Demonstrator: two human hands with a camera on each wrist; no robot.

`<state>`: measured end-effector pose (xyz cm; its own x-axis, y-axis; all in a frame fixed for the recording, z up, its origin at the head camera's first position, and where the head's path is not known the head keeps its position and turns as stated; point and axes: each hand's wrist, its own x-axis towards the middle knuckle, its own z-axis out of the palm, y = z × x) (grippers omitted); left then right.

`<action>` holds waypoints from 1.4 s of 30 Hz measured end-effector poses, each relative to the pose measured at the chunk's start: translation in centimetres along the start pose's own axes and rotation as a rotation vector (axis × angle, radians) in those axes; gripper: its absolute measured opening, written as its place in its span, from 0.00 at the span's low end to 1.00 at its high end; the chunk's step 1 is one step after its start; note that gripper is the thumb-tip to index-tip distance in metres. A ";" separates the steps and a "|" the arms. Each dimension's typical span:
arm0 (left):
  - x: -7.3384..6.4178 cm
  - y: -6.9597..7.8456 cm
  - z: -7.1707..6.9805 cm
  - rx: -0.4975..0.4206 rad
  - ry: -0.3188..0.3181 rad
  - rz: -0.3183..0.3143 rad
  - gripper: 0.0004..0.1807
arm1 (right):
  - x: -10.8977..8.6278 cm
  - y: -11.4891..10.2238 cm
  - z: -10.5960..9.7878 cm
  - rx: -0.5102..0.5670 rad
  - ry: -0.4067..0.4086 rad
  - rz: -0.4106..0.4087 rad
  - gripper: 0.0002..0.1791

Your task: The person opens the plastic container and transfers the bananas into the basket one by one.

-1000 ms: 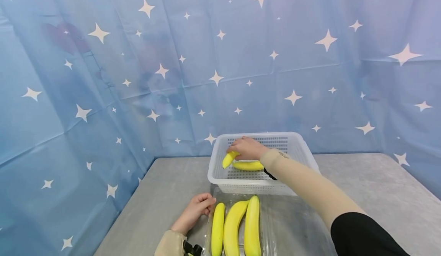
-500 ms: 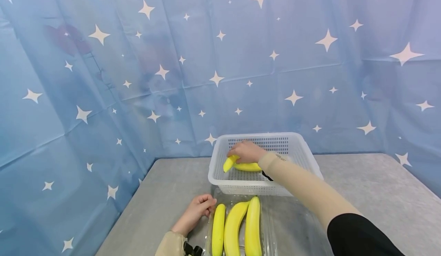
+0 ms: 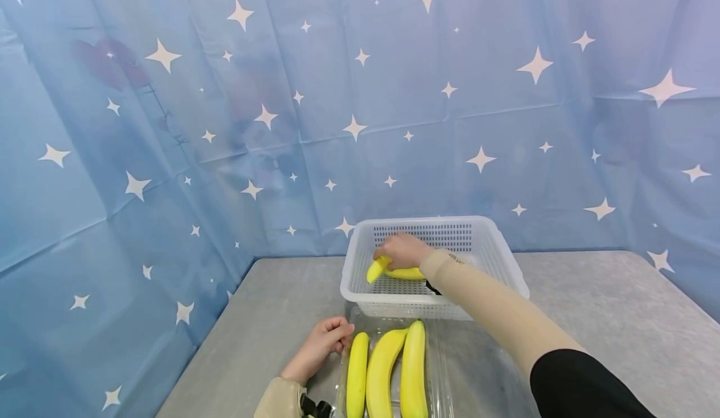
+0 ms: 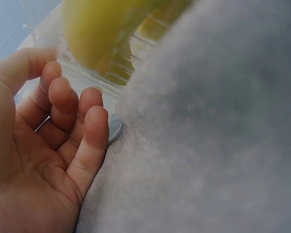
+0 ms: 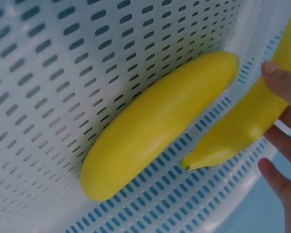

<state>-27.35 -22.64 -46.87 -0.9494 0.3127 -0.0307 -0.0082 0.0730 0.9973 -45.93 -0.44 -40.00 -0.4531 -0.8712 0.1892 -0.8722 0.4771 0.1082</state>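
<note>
Inside the white perforated basket [image 3: 351, 296], my right hand [image 3: 402, 250] holds a yellow banana [image 3: 377, 269] between thumb and fingers. In the right wrist view, the held banana [image 5: 237, 128] slants with its tip downward, beside another banana [image 5: 160, 126] lying in the basket. Near the front, my left hand [image 3: 320, 346] is at the upper left corner of a clear plastic box [image 3: 439, 374]. Its thumb and index finger pinch the rim there; the left wrist view shows the other fingers [image 4: 89, 131] loosely curled. Three bananas [image 3: 381, 371] lie side by side in the box.
The basket stands on a grey table [image 3: 281, 299], just behind the clear box. A transparent lid [image 3: 484, 368] spreads to the right of the box. A blue curtain [image 3: 315, 93] with white stars hangs behind the table and along its left side.
My right hand has lowered slightly, bringing its banana down and a little to the right, closer to the one in the basket. The left hand stays at the box corner.
</note>
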 end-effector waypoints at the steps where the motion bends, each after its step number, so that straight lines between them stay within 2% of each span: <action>1: 0.0 0.0 0.0 0.000 0.001 0.000 0.14 | 0.0 0.0 0.0 0.000 -0.004 0.001 0.20; 10: -0.1 0.1 0.0 0.003 0.002 0.000 0.14 | -0.4 -0.8 -0.5 0.048 -0.048 0.049 0.20; 18: -0.1 -0.1 0.1 -0.003 -0.005 -0.003 0.13 | -0.5 -0.7 -0.1 0.054 -0.067 0.077 0.20; 22: -0.1 -0.1 0.1 -0.002 0.001 -0.007 0.14 | -0.5 -0.8 -0.3 0.051 -0.065 0.084 0.20; 29: 0.1 0.0 0.0 0.011 0.004 0.006 0.14 | -0.4 -0.6 -0.7 -0.012 -0.005 0.137 0.19; 34: 0.1 0.0 0.0 0.008 -0.001 0.016 0.14 | -0.4 -0.5 -0.7 0.024 -0.024 0.160 0.20; 42: -0.1 0.0 0.0 0.002 -0.001 0.001 0.14 | -0.4 -0.3 -0.6 0.001 -0.037 0.148 0.21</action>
<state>-27.24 -22.63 -46.83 -0.9491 0.3137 -0.0297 -0.0067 0.0742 0.9972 -45.40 -0.12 -39.57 -0.5831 -0.7951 0.1667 -0.7957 0.6004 0.0804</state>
